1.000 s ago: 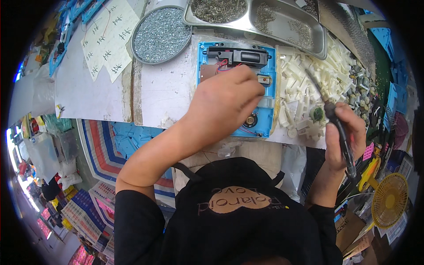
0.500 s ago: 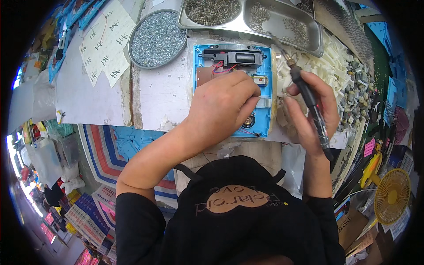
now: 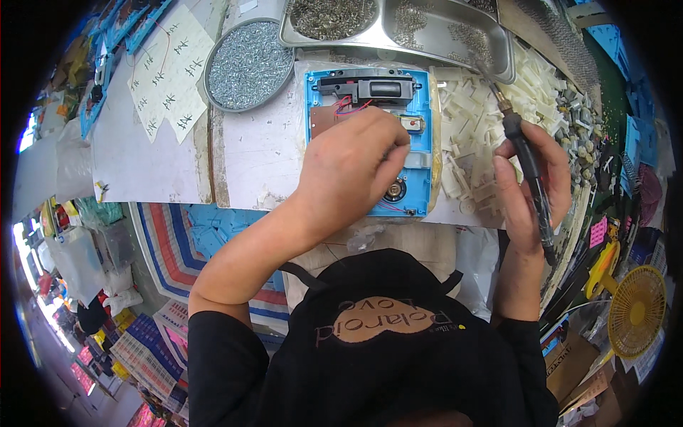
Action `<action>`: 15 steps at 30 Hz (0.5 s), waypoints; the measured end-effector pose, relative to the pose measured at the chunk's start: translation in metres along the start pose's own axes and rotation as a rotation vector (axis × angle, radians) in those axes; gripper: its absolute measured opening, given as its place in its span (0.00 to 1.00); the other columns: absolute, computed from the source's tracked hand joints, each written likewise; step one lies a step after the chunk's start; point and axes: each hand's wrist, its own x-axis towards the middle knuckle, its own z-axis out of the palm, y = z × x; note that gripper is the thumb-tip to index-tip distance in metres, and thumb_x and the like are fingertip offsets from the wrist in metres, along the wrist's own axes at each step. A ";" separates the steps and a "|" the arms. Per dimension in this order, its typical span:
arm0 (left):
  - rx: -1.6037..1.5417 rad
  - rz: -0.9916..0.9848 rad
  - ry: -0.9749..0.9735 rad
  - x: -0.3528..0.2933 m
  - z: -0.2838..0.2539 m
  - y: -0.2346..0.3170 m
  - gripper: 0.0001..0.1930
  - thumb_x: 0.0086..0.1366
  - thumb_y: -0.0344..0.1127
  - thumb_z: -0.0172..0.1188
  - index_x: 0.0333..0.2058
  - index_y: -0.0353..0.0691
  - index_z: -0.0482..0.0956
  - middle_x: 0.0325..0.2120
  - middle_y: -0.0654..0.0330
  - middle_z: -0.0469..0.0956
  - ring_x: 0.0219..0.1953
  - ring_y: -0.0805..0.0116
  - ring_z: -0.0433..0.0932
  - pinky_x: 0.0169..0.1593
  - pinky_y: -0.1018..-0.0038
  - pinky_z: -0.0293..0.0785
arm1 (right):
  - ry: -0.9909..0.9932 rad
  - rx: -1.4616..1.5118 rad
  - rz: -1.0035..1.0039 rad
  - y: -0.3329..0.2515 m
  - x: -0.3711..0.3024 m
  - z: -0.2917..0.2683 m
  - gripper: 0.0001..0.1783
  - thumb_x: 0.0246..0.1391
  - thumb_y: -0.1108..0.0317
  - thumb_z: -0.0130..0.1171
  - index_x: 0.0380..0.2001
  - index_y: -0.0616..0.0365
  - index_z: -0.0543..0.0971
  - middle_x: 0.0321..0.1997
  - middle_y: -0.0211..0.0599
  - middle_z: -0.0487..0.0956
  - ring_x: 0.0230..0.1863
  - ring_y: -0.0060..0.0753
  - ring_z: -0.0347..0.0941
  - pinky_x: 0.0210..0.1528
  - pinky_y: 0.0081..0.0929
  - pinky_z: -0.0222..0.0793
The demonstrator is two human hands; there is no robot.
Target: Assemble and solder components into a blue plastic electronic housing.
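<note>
A blue plastic casing [image 3: 421, 178] lies in front of me, fitted with a black part, thin wires, a brown board [image 3: 322, 119] and a round speaker [image 3: 395, 189]. My left hand [image 3: 356, 160] rests over its left middle, fingers curled inward; the hand hides whatever they grip. To the right, my right hand [image 3: 537, 181] is closed around a black-handled screwdriver [image 3: 525, 149] with a brass-coloured collar and slender shaft. Its tip points up and away, by the near rim of the metal tray [image 3: 506, 67], which holds small screws [image 3: 469, 43].
A round grey dish [image 3: 249, 64] of silvery screws stands left of the tray. White plastic pieces [image 3: 491, 114] and grey parts [image 3: 580, 132] are heaped at the right. Marked paper [image 3: 167, 78] lies at far left; a yellow fan [image 3: 635, 313] stands low right.
My right hand has moved right with the screwdriver, away from the casing. The left hand stays over the casing; the whole view has shifted slightly.
</note>
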 end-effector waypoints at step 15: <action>-0.043 0.008 -0.318 0.001 -0.028 -0.005 0.07 0.55 0.24 0.68 0.33 0.37 0.80 0.43 0.56 0.74 0.40 0.58 0.78 0.43 0.67 0.76 | -0.343 0.231 -0.033 -0.006 0.003 -0.040 0.14 0.46 0.73 0.68 0.38 0.66 0.83 0.24 0.34 0.75 0.25 0.26 0.68 0.28 0.25 0.56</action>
